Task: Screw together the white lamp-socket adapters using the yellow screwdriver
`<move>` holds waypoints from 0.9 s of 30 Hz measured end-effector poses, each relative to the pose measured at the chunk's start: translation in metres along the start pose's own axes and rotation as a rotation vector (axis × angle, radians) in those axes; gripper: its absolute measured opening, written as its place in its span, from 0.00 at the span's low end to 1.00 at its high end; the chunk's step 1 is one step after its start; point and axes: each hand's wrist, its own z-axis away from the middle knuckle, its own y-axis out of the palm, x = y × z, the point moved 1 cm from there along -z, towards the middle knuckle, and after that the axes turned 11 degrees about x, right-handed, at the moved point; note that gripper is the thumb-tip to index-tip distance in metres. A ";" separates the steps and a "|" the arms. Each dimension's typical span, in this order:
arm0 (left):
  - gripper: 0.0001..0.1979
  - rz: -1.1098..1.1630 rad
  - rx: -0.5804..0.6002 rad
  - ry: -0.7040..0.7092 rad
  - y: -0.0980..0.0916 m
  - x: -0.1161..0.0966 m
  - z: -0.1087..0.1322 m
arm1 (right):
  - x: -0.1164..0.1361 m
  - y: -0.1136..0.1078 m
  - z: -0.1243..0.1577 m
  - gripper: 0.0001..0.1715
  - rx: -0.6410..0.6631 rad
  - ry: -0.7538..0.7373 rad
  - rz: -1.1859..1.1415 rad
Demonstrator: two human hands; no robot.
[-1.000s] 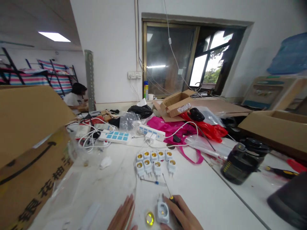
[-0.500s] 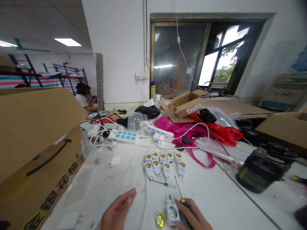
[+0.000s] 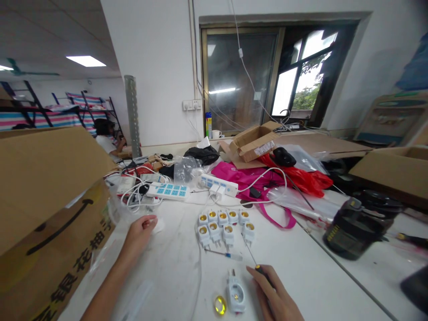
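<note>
My left hand (image 3: 142, 232) reaches over the left of the table, fingers curled at a small white crumpled piece (image 3: 158, 225); what its fingertips hold, if anything, is too small to name. My right hand (image 3: 276, 292) grips a screwdriver (image 3: 259, 268) with a black and yellow handle, its shaft pointing up and away. Just left of that hand lies a white plug adapter (image 3: 236, 295), its prongs facing away, beside a round yellow piece (image 3: 220, 305). Farther back, several white plug adapters (image 3: 228, 235) with gold rings stand in two rows. A second screwdriver (image 3: 227, 255) lies in front of them.
Power strips (image 3: 170, 191) and tangled white cables lie behind. A large cardboard box (image 3: 67, 240) borders the left side. At the right are a black jug (image 3: 349, 232), a pink bag (image 3: 230, 171) and red plastic (image 3: 307, 178). A person (image 3: 109, 140) sits far left.
My left hand has moved away and left to the white crumpled piece. My right hand has let go of the near adapter and shifted slightly right, keeping the screwdriver. The view has shifted a little.
</note>
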 end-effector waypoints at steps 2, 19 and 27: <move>0.20 -0.180 0.024 -0.012 -0.004 0.008 -0.017 | -0.005 0.003 -0.013 0.23 -0.022 0.015 0.001; 0.35 -0.630 -0.085 0.105 -0.050 0.018 -0.070 | -0.016 -0.005 -0.092 0.15 0.305 -0.129 -0.034; 0.25 -0.567 -0.029 0.174 -0.015 0.032 -0.058 | -0.019 -0.004 -0.091 0.12 0.266 -0.136 -0.059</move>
